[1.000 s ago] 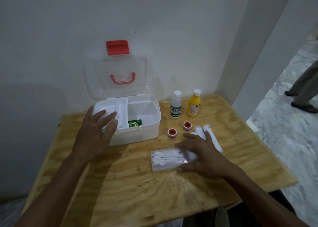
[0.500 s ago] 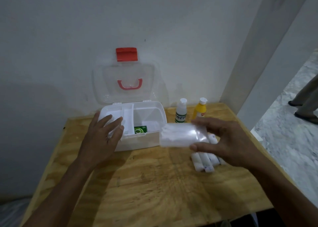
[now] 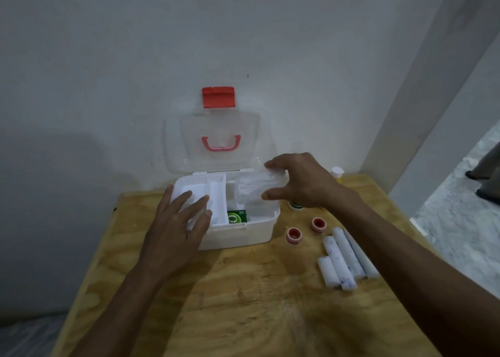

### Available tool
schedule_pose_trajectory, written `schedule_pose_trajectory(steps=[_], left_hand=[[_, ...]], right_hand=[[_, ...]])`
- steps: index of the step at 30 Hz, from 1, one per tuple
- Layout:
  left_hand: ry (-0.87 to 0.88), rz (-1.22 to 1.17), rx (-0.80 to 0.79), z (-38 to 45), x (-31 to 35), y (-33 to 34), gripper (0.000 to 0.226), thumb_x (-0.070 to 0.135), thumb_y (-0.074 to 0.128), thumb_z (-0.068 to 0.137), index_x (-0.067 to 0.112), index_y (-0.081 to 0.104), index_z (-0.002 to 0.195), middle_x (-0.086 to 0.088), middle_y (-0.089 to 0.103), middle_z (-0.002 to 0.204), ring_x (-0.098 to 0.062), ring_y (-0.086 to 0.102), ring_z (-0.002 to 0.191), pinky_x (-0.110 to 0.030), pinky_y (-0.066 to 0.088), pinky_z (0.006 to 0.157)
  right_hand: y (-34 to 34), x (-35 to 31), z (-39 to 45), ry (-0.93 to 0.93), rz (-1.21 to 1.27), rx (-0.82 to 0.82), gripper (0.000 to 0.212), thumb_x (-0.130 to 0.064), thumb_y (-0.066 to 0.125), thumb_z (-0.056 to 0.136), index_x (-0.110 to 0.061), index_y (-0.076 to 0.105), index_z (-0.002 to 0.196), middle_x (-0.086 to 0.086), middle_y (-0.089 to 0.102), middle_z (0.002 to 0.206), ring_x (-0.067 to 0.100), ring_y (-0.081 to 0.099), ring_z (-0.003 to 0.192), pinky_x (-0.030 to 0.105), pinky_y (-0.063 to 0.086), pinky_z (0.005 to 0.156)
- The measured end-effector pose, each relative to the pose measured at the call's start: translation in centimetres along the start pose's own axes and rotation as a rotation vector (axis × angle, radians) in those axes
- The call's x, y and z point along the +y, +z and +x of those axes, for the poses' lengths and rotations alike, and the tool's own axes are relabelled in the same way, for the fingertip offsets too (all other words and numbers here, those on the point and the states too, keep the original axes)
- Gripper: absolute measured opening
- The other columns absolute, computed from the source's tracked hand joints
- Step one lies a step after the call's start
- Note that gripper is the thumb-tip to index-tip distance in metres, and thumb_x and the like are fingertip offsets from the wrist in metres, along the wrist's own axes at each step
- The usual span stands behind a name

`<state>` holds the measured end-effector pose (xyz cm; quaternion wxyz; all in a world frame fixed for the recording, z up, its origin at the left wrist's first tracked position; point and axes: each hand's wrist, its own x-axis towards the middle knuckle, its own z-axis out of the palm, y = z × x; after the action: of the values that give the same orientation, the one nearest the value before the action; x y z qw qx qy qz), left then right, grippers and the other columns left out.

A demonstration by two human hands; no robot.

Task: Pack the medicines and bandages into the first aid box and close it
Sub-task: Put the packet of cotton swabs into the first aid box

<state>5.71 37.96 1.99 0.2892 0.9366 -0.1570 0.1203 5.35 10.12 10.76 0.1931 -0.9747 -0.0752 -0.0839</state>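
The white first aid box [image 3: 243,233] stands open on the wooden table [image 3: 243,302], its clear lid [image 3: 219,143] with a red latch leaning on the wall. A green packet [image 3: 237,216] lies inside. My left hand [image 3: 178,227] rests flat on the box's left front corner. My right hand [image 3: 300,183] holds a clear packet of cotton swabs [image 3: 254,187] over the box's right compartment. Two red tape rolls [image 3: 294,235] and several white bandage rolls [image 3: 342,259] lie on the table to the right. Two bottles [image 3: 336,172] are mostly hidden behind my right hand.
A white wall runs right behind the box. A pillar [image 3: 433,86] stands at the table's back right corner. Another person's legs and shoes [image 3: 487,178] show on the marble floor at far right.
My right hand picked the swab packet up from the table, carried it left and up, and now holds it over the box. My left hand stayed on the box.
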Motion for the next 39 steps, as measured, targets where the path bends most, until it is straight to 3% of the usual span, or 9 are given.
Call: schedule_pose_trajectory(steps=[10,15,30,39], left_hand=[[-0.010,-0.015,-0.007,-0.1,-0.1,0.1,0.058,0.062,0.033,0.088,0.036,0.055,0.135,0.009,0.035,0.154,-0.014,0.011,0.148,-0.043,0.020,0.115],[-0.004,-0.014,-0.004,0.0,0.0,0.0,0.057,0.060,0.034,0.088,0.035,0.055,0.134,0.008,0.036,0.154,-0.015,0.013,0.148,-0.041,0.016,0.114],[-0.012,-0.004,-0.013,0.0,0.0,0.0,0.060,0.063,0.030,0.087,0.035,0.055,0.134,0.008,0.036,0.154,-0.015,0.012,0.148,-0.048,0.024,0.115],[-0.012,0.008,-0.020,0.1,0.1,0.0,0.060,0.063,0.029,0.087,0.036,0.054,0.135,0.008,0.035,0.154,-0.015,0.012,0.148,-0.044,0.021,0.115]], right_hand=[[3.4,-0.7,2.5,-0.046,-0.167,-0.070,0.075,-0.060,0.074,0.073,-0.024,0.055,0.137,-0.001,0.061,0.132,0.020,0.043,0.119,0.039,0.033,0.098],[4.6,-1.3,2.8,-0.027,-0.175,-0.109,0.075,-0.061,0.072,0.074,-0.023,0.055,0.137,0.003,0.062,0.130,0.021,0.044,0.116,0.038,0.030,0.096],[4.8,-3.0,2.9,0.000,-0.199,-0.201,0.079,-0.058,0.077,0.071,-0.019,0.055,0.137,0.005,0.062,0.130,0.025,0.052,0.116,0.039,0.032,0.100],[5.0,-3.5,2.3,0.039,-0.053,-0.227,0.062,-0.039,0.079,0.077,-0.016,0.060,0.132,0.007,0.065,0.127,0.025,0.060,0.111,0.041,0.047,0.099]])
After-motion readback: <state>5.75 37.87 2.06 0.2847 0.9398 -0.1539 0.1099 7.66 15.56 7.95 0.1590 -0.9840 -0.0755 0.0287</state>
